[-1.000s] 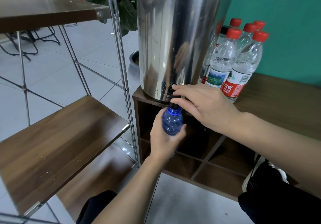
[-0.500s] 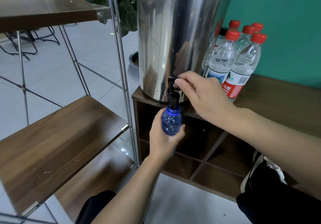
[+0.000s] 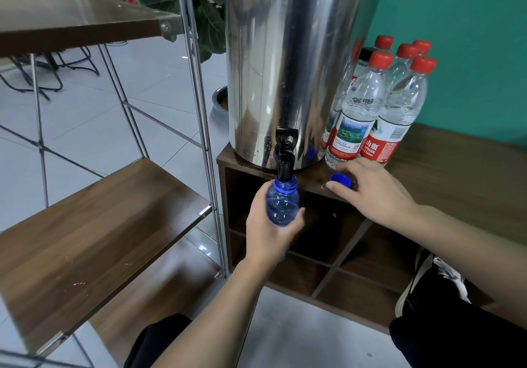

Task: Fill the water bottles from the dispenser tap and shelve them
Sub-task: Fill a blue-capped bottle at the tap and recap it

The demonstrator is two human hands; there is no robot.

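Observation:
A tall steel dispenser (image 3: 288, 62) stands on the brown wooden cabinet (image 3: 445, 162). Its black tap (image 3: 285, 153) points down into the open neck of a blue plastic bottle (image 3: 282, 200). My left hand (image 3: 271, 230) grips that bottle upright under the tap. My right hand (image 3: 370, 193) lies on the cabinet top to the right of the tap, its fingertips touching a loose blue cap (image 3: 340, 180). Whether the fingers pinch the cap is unclear.
Several clear bottles with red caps (image 3: 379, 105) stand right of the dispenser against the teal wall. A metal-framed rack with a wooden shelf (image 3: 94, 233) stands at the left, a higher shelf (image 3: 74, 19) above it. Open cubbies (image 3: 322, 242) sit below the cabinet top.
My right hand has let go of the tap lever and come down to the blue cap on the cabinet top. The lever has sprung up. My left hand still holds the bottle under the tap.

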